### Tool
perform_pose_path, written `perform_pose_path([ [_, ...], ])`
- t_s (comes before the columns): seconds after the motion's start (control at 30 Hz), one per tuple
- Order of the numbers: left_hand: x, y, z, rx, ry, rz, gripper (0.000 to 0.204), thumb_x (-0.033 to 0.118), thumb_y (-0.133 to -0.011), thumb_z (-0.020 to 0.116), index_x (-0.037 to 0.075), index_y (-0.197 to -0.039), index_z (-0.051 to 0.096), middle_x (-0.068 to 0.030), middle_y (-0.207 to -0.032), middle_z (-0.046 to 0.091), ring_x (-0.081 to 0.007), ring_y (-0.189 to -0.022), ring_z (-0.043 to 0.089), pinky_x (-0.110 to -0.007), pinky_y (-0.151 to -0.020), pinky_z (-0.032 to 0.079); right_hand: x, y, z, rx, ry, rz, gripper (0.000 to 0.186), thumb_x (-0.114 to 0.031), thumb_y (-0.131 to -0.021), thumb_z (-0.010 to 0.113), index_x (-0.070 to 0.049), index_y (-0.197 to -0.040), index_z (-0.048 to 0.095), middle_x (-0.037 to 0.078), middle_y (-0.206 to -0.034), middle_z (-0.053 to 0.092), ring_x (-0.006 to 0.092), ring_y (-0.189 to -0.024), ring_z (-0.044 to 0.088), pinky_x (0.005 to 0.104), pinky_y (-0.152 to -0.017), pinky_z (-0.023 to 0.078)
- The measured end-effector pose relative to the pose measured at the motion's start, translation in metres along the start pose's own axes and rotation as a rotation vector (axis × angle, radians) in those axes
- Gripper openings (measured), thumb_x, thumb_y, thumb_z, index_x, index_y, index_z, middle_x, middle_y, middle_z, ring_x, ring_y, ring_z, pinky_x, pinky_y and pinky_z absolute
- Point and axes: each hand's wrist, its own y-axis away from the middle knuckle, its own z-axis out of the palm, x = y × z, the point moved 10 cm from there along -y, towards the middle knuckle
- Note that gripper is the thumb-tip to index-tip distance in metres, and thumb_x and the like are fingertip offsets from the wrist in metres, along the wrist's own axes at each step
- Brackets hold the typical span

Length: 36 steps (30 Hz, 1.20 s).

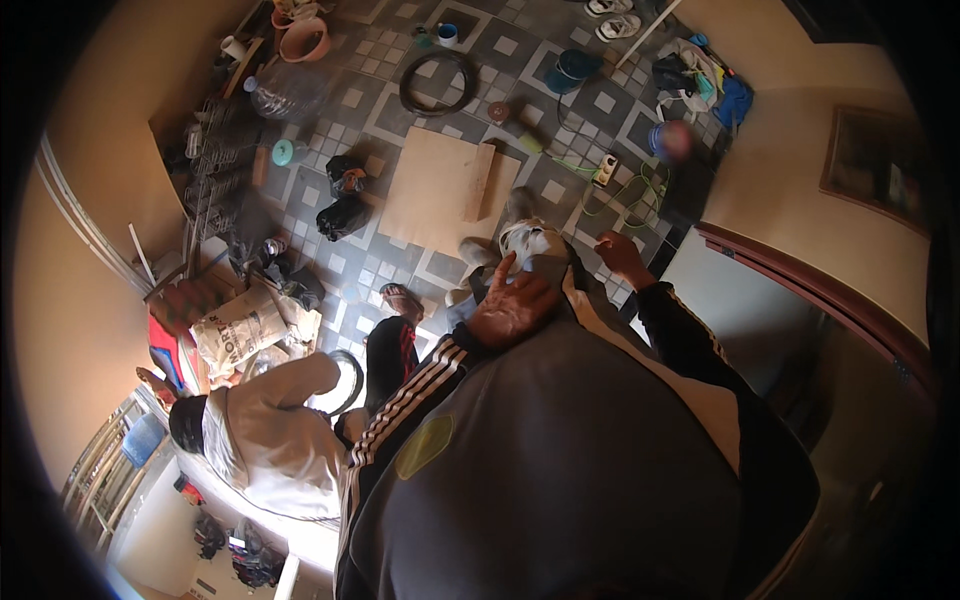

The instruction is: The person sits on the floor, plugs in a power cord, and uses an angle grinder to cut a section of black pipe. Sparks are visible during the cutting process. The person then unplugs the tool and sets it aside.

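My left hand (512, 308) is held in front of my body with its fingers spread, and nothing shows in it. My right hand (622, 258) hangs out to the right with its fingers curled in, and no object is visible in it. Between and beyond them are my light, stained trouser legs (535, 240) and shoes. Nearest beyond my feet lies a flat tan board (420, 195) on the tiled floor, with a narrower brown strip (479, 183) on top. A power strip (605, 170) with a yellow-green cord lies beyond my right hand.
At my left a person in a light top (275, 430) bends over beside a paper sack (238, 332). Black bags (343, 217) sit left of the board. A coiled black hose (438, 84), a dark bucket (572, 71) and a grinder-like tool (515, 125) lie farther off.
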Motion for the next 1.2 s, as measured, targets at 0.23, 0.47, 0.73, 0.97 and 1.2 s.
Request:
perform_pose_path([
  [0.23, -0.055, -0.001, 0.001, -0.044, 0.844, -0.326, 0.018, 0.016, -0.099, 0.071, 0.003, -0.111, 0.072, -0.0128, -0.111, 0.071, -0.028, -0.108, 0.066, -0.042, -0.098, 0.049, -0.004, -0.014, -0.002, 0.087, -0.102, 0.002, 0.026, -0.03, -0.09, 0.069, -0.011, -0.108, 0.071, 0.016, -0.107, 0.075, 0.0384, -0.105, 0.07, 0.0488, -0.09, 0.055],
  [0.47, -0.091, -0.021, -0.005, -0.07, 0.67, -0.564, 0.025, 0.018, -0.103, 0.066, 0.002, -0.122, 0.069, -0.0141, -0.112, 0.071, -0.0258, -0.105, 0.068, -0.037, -0.093, 0.052, 0.014, -0.037, -0.007, 0.12, -0.196, 0.06, 0.031, -0.033, -0.091, 0.071, -0.009, -0.11, 0.072, 0.016, -0.111, 0.074, 0.0355, -0.107, 0.07, 0.0452, -0.093, 0.054],
  [0.73, -0.059, 0.03, -0.068, 0.26, 0.472, -0.709, 0.024, 0.023, -0.108, 0.057, 0.001, -0.116, 0.064, -0.0184, -0.1, 0.069, -0.0287, -0.091, 0.066, -0.039, -0.082, 0.052, 0.062, -0.041, -0.038, 0.067, -0.191, 0.177, 0.027, -0.032, -0.091, 0.07, -0.01, -0.106, 0.072, 0.013, -0.107, 0.076, 0.0349, -0.108, 0.07, 0.0445, -0.093, 0.055],
  [0.97, -0.086, 0.062, -0.078, 0.666, 0.322, -1.133, 0.025, 0.023, -0.111, 0.051, 0.0, -0.11, 0.061, -0.0213, -0.092, 0.066, -0.0331, -0.079, 0.063, -0.043, -0.076, 0.05, 0.074, -0.075, -0.046, -0.073, -0.14, 0.139, 0.027, -0.031, -0.093, 0.069, -0.009, -0.108, 0.073, 0.013, -0.111, 0.076, 0.036, -0.108, 0.07, 0.0453, -0.093, 0.055],
  [1.2, -0.106, -0.013, -0.096, 0.248, 0.327, -0.98, 0.018, 0.016, -0.099, 0.07, 0.003, -0.109, 0.067, -0.0165, -0.096, 0.069, -0.0342, -0.078, 0.071, -0.042, -0.068, 0.055, 0.016, -0.127, -0.079, -0.219, -0.374, 0.08, 0.026, -0.025, -0.095, 0.066, -0.007, -0.112, 0.072, 0.01, -0.095, 0.071, 0.021, -0.088, 0.067, 0.0387, -0.077, 0.052],
])
